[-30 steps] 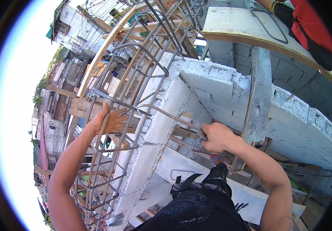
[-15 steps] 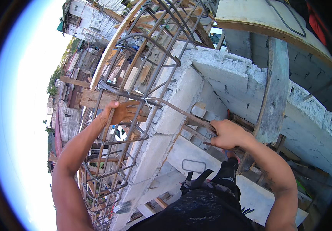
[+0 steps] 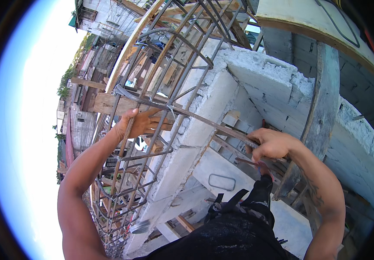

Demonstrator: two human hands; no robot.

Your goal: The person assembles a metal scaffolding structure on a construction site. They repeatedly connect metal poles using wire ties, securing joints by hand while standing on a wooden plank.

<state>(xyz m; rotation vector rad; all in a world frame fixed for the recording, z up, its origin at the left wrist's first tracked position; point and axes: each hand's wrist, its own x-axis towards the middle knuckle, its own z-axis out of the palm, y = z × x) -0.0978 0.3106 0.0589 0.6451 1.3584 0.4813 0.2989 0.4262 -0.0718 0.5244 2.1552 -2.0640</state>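
A tied cage of rusty rebar (image 3: 169,56) runs along the left side of a rough concrete wall (image 3: 187,141). My left hand (image 3: 142,124) rests against one of its rods. The thumb hooks over the rod, while the fingers stretch out behind the bars. From the cage a steel bar (image 3: 217,125) slants across the wall top to my right hand (image 3: 271,142). My right fingers curl round the near end of this bar, so its tip is partly hidden. Thin tie wire (image 3: 171,112) hangs where the bar crosses the cage.
A weathered plank (image 3: 321,104) stands beside my right forearm. Pale boards with a bent wire loop (image 3: 222,182) lie below, near my foot (image 3: 265,170). At upper right is a wood-edged panel (image 3: 304,19). Houses (image 3: 80,134) stand far below on the left.
The whole view has shifted slightly, with the scene moving to the right. My right hand has turned a little on the bar, and its thumb shows more. My left hand keeps its place on the cage.
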